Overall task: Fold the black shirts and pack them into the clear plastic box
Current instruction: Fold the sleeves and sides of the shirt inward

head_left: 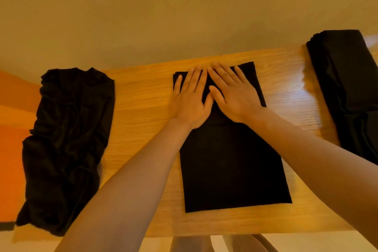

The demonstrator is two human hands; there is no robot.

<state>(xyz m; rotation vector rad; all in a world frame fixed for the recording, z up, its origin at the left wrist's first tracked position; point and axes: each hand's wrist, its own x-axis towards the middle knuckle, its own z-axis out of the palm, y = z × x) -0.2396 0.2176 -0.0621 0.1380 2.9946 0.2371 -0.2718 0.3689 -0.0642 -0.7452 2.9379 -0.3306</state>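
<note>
Fingers (196, 80) on both hands are straight and flat, grasping nothing. I see my left hand (190, 102) and my right hand (231, 96) side by side, palms down, pressing on the far end of a folded black shirt (233, 159). The two hands touch each other near the thumbs.

That shirt is a long, neat strip. It lies flat in the middle of the wooden table (143, 96), and its near end comes close to the table edge by me.

On the left side of the table lies a crumpled black shirt (67, 139). It is all bunched up and wrinkly, and it hangs a bit over the left edge. It is well apart from the folded one.

On the far right I see a pile of black cloth (347, 88). It looks folded and stacked. It may be inside something clear and shiny, but I cannot tell for sure.
</note>
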